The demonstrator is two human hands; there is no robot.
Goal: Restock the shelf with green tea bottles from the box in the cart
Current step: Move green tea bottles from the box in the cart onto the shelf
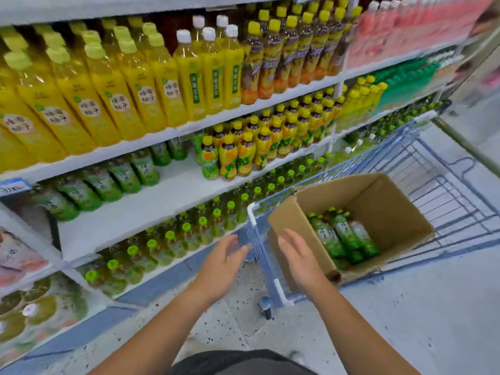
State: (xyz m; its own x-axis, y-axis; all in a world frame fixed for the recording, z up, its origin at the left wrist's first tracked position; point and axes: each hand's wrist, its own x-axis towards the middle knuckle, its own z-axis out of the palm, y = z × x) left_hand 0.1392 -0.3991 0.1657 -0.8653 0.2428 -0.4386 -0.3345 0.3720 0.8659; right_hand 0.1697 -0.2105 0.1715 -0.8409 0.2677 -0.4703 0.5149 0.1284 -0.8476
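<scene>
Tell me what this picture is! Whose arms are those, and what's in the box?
There is no machine here, just a person. A small camera worn on their head looks forward and down, so you see their own two arms from above. The left hand and the right hand are both open and hold nothing. They hover by the near end of a cardboard box, which sits in a blue wire cart. Lying in the box are green tea bottles. On the left is a shop shelf with a big bare patch. A few matching bottles are at its back, so the ones in the box should go there. On the shelf above are yellow drinks.
</scene>
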